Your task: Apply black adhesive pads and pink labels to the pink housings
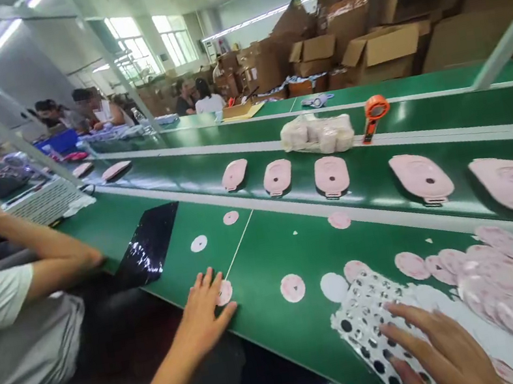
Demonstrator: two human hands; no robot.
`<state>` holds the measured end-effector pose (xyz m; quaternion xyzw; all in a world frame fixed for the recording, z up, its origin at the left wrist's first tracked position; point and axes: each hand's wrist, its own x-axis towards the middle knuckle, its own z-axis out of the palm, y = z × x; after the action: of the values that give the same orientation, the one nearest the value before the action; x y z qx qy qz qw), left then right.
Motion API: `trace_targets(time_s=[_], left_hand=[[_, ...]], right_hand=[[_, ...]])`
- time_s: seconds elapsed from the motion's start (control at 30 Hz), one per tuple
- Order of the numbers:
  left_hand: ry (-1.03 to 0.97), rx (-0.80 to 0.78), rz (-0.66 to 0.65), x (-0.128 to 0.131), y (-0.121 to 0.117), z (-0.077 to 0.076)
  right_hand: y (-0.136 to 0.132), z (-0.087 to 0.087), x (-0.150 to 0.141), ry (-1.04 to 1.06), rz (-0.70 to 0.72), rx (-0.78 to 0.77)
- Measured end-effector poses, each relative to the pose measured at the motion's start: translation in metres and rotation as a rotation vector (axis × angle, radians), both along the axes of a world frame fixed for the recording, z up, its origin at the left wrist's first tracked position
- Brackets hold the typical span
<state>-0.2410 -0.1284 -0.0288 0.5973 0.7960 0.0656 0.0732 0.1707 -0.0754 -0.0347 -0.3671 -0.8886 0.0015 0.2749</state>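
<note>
Pink-and-white disc (226, 292): thin, round, patterned, small dark mark near its middle. Lay flat on the green tabletop (253, 259), close to the near edge. Left side hidden behind the left hand (204, 317); contact unclear. 1 piece, unheld.

Dotted sheet (364, 335): whitish, shiny, rows of dark round spots, ragged along its far and left edges. Lay slantwise near the tabletop's near edge, its far corner overlapping 1 pink disc (355, 268). Right hand (437, 345) spread over it, hiding much of its right part.
</note>
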Motion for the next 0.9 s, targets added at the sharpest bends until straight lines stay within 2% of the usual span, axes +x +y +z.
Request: trace_targets(time_s=[0.03, 0.1, 0.2, 0.27, 0.33, 0.43, 0.53, 0.63, 0.8, 0.9], left_hand=[[0.024, 0.013, -0.041, 0.012, -0.009, -0.01], [0.035, 0.026, -0.149, 0.039, -0.016, -0.018], [0.008, 0.052, -0.284, 0.067, -0.011, -0.009], [0.005, 0.082, -0.273, 0.068, -0.008, 0.001], [0.017, 0.078, -0.214, 0.058, -0.008, 0.011], [-0.016, -0.015, -0.172, 0.041, -0.01, 0.022], [-0.134, -0.089, -0.211, 0.034, -0.006, 0.028], [-0.241, -0.066, -0.238, 0.039, 0.003, 0.03], [-0.404, -0.021, -0.112, 0.046, 0.018, 0.03], [-0.53, 0.068, -0.084, 0.043, 0.026, 0.029]], right_hand=[[0.01, 0.011, -0.01, -0.082, 0.04, -0.057], [0.033, 0.03, -0.036, -0.238, 0.074, -0.181], [0.068, 0.044, -0.075, -0.555, 0.005, -0.484], [0.084, 0.046, -0.092, -0.642, -0.001, -0.548], [0.092, 0.048, -0.102, -0.692, -0.003, -0.567], [0.1, 0.055, -0.111, -0.746, 0.005, -0.581], [0.1, 0.066, -0.125, -0.712, 0.022, -0.54], [0.089, 0.071, -0.145, -0.633, 0.015, -0.445], [0.054, 0.059, -0.162, -0.611, 0.079, -0.38], [0.045, 0.052, -0.163, -0.606, 0.078, -0.372]])
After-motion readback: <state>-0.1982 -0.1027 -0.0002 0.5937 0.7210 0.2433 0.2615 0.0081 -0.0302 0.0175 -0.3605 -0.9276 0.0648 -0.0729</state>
